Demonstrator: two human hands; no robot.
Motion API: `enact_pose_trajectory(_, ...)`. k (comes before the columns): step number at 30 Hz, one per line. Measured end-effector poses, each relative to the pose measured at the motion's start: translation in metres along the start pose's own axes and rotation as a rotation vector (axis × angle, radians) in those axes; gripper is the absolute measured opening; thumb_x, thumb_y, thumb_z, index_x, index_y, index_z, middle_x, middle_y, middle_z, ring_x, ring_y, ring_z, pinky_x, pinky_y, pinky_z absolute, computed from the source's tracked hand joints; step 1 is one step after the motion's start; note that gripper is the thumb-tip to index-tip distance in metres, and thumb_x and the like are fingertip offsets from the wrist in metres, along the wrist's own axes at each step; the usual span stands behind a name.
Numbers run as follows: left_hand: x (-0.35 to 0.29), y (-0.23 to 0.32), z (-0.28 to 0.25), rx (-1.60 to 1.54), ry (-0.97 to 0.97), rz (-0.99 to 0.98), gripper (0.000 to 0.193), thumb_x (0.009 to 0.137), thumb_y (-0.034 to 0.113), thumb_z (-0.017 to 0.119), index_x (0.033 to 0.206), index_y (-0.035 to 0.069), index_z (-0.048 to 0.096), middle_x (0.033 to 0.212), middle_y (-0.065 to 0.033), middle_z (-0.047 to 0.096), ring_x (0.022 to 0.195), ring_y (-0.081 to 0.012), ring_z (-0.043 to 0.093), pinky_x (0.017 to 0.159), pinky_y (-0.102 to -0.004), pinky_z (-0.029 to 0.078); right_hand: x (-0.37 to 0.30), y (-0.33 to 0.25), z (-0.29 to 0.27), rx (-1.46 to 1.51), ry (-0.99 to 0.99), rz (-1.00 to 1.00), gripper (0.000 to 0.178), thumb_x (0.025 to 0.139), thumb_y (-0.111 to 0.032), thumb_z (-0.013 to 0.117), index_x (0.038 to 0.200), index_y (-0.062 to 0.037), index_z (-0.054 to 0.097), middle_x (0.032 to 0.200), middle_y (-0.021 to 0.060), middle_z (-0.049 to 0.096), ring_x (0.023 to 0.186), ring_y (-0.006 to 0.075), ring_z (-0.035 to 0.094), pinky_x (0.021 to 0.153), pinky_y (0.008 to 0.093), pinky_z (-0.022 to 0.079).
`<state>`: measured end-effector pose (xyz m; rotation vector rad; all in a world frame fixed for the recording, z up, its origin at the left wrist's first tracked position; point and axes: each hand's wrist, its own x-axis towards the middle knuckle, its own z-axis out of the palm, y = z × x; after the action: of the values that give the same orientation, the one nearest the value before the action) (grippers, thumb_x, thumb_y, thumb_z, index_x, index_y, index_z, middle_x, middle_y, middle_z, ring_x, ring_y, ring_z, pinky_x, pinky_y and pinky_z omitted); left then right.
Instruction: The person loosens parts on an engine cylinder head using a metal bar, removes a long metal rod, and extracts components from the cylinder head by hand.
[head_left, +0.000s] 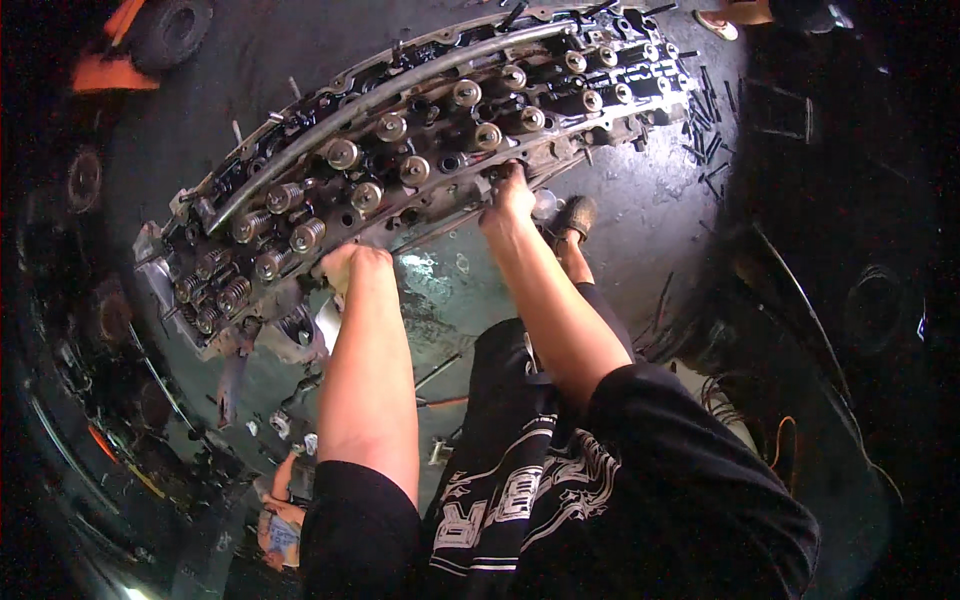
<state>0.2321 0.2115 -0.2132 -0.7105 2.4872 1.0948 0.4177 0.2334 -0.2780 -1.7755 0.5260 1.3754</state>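
Note:
A long, oily engine cylinder head (430, 205) slants across the upper part of the view, its top carrying rows of round valve springs. A grey metal pipe (385, 100) runs along its far side. My left hand (358, 262) is closed at the near edge, left of the middle, its fingertips mostly hidden by the casting. Farther right, my right hand (510, 198) is also closed on that edge, fingers curled against the metal. Both forearms reach out straight from me.
Several dark bolts (705, 120) lie on the floor past the right end. My shoe (578, 217) stands below that end. Another person's foot (717, 25) is at the top right; another person (282, 520) is at the lower left. A tyre (172, 35) sits at the top left.

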Motion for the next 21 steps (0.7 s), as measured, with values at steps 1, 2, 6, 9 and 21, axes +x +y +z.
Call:
enact_pose_trajectory(1, 0.006, 0.005, -0.008, -0.039, 0.020, -0.007, 0.010, 0.082, 0.011, 0.063, 0.084, 0.003, 0.069, 0.085, -0.0077, 0.071, 0.069, -0.0187, 0.069, 0.057, -0.0337, 0.059, -0.022, 0.001, 0.005, 0.142, -0.030, 0.028, 0.033, 0.085, -0.034, 0.063, 0.104, -0.0064, 0.060, 0.100, 0.0053, 0.063, 0.096, 0.0191, 0.057, 0.078, 0.0444, 0.047)
enact_pose_trajectory(2, 0.004, 0.005, -0.008, -0.064, 0.019, -0.017, 0.010, 0.082, 0.011, 0.063, 0.083, 0.003, 0.069, 0.085, -0.0077, 0.071, 0.069, -0.0187, 0.069, 0.057, -0.0337, 0.059, -0.024, -0.001, 0.002, 0.153, -0.064, 0.012, 0.031, 0.087, -0.033, 0.061, 0.105, -0.0072, 0.060, 0.101, 0.0057, 0.063, 0.096, 0.0190, 0.057, 0.079, 0.0421, 0.047)
enact_pose_trajectory(6, -0.007, 0.007, -0.006, -0.137, 0.010, -0.054, 0.011, 0.082, 0.011, 0.062, 0.083, 0.002, 0.069, 0.085, -0.0076, 0.071, 0.069, -0.0186, 0.069, 0.057, -0.0336, 0.058, -0.018, -0.010, 0.002, -0.008, -0.055, -0.007, 0.030, 0.092, -0.032, 0.054, 0.109, -0.0079, 0.059, 0.102, 0.0059, 0.063, 0.092, 0.0176, 0.059, 0.080, 0.0344, 0.047)
enact_pose_trajectory(9, -0.014, 0.007, -0.007, -0.168, 0.006, -0.080, 0.011, 0.082, 0.011, 0.062, 0.083, 0.002, 0.068, 0.085, -0.0075, 0.071, 0.069, -0.0185, 0.069, 0.057, -0.0335, 0.058, -0.008, -0.004, 0.001, 0.076, -0.124, -0.103, 0.031, 0.092, -0.032, 0.056, 0.109, -0.0064, 0.060, 0.101, 0.0060, 0.064, 0.084, 0.0181, 0.061, 0.074, 0.0341, 0.049)
enact_pose_trajectory(21, 0.001, 0.002, -0.006, -0.090, 0.001, -0.056, 0.012, 0.083, 0.013, 0.060, 0.083, 0.004, 0.069, 0.087, -0.0065, 0.071, 0.071, -0.0183, 0.068, 0.059, -0.0329, 0.058, -0.014, -0.001, -0.002, -0.028, 0.046, -0.176, 0.040, 0.085, -0.029, 0.067, 0.109, 0.0016, 0.059, 0.090, 0.0096, 0.064, 0.069, 0.0210, 0.058, 0.059, 0.0376, 0.050)
